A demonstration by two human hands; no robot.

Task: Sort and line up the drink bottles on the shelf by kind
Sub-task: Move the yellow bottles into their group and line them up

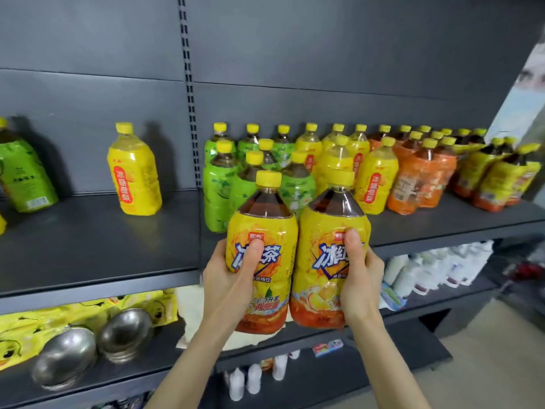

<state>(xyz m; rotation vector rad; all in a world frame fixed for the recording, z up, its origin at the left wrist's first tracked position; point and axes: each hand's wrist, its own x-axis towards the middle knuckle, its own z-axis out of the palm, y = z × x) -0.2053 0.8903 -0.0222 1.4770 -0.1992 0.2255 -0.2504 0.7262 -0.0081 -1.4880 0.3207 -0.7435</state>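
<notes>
While the left grip [227, 278] wraps one iced black tea bottle [265, 225] and the right grip [362, 276] its twin [330, 222], both stand upright, touching, just before the front edge of the shelf [118, 246]; matching bottles [498, 172] at the shelf's right end lie nearer the right grip.

This is most likely a small grocery or general shop. The left hand [227, 278] and right hand [361, 278] each grip a yellow-labelled tea bottle [265, 225]. Behind them runs dark grey metal retail shelving [97, 231] on a slotted upright [188, 84]. It is stocked with grouped rows of green-labelled bottles [221, 184], yellow-labelled bottles [377, 178] and orange-labelled bottles [418, 184]. Below-left of the hands sit stainless steel bowls [124, 335] and yellow printed packets [88, 311]. Below-right stand white plastic bottles [427, 273], too blurred to read.
</notes>
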